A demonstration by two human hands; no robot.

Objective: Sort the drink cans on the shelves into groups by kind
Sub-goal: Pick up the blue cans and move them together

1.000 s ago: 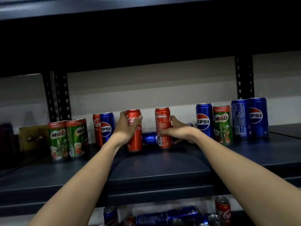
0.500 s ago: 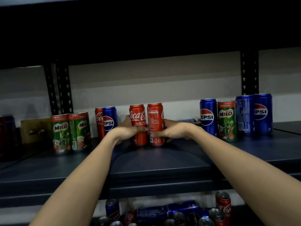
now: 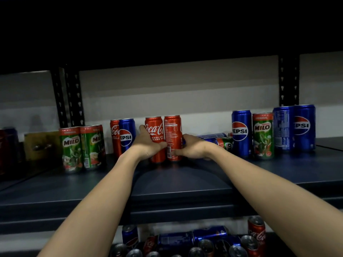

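1. Head view, shelf (image 3: 176,184): a dark blue-grey board with upright drink cans ranged along its back edge, seen from in front.
2. Left hand (image 3: 148,145): fingers and thumb curled round the left Coca-Cola can (image 3: 154,130), which stands upright near the middle of the back edge, logo facing forward.
3. Right hand (image 3: 191,148): fingers curled round the right Coca-Cola can (image 3: 173,134), upright, label panel facing forward; the two red cans stand side by side, touching or nearly so.
4. Toward the shelf's left end: two Milo cans (image 3: 81,147) upright and side by side; between them and the held pair, a third Coca-Cola can (image 3: 114,138) with a Pepsi can (image 3: 127,135) just beside it.
5. Behind the right wrist: a Pepsi can and a Milo can lying on their sides (image 3: 220,140) by the back edge.
6. Toward the shelf's right end: an upright Pepsi can (image 3: 241,132), a Milo can (image 3: 262,135) just beside it, then two more Pepsi cans (image 3: 294,127) side by side.
7. Lower shelf (image 3: 194,242): a jumble of Pepsi and Coca-Cola cans, some upright, some lying down.
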